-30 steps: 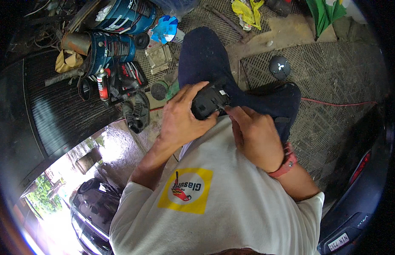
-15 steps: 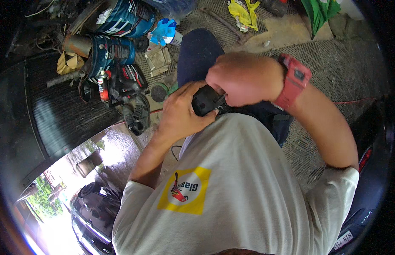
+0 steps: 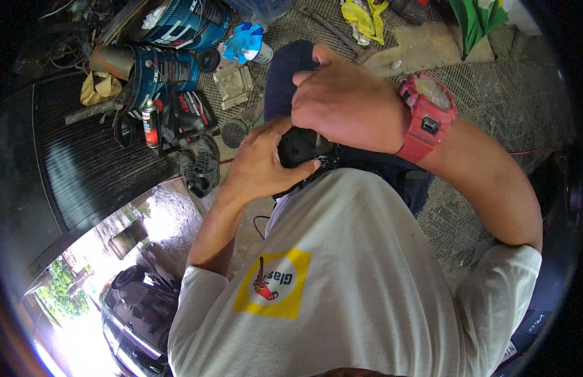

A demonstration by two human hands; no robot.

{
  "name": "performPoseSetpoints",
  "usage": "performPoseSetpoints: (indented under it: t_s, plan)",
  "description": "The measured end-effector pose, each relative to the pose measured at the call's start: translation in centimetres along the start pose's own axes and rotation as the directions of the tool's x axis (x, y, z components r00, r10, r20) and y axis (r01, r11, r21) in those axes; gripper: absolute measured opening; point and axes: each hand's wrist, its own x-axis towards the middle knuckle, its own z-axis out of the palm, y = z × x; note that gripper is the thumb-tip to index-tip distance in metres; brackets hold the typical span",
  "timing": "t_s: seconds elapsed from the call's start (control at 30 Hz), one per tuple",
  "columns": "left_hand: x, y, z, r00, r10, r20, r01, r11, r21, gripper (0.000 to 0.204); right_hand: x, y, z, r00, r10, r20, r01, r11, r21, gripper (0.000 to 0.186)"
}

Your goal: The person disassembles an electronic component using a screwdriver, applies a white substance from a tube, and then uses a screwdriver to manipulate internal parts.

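Black part (image 3: 296, 144) — partly hidden between hands (image 3: 259, 160) (image 3: 351, 107)

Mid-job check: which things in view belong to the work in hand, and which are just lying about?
In the job:
black part, gripped by the left hand
right hand, over it; any tool hard to make out

Apparently just lying about:
spray can
dark shoes
blue buckets
yellow plastic

1. Casing (image 3: 296, 146): black.
2. Watch (image 3: 423, 116): red.
3. Shirt (image 3: 379, 264): off-white, with a square yellow print (image 3: 294, 306).
4. Trousers (image 3: 284, 78): navy.
5. Bucket (image 3: 183, 70): blue, white markings.
6. Spray can (image 3: 151, 125): red, white, black.
7. Floor (image 3: 453, 210): greyish, criss-cross pattern.
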Motion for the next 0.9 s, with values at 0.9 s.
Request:
performPoseSetpoints:
  t_s: [0.9]
  plan:
    - [0.4, -6.6, 0.1, 0.974, -0.225, -0.032, 0.176, 0.839, -0.515, 0.052, -7.1, 0.8, 5.1, 0.508, 0.803, -0.312, -0.077, 0.403, 0.912, 0.022]
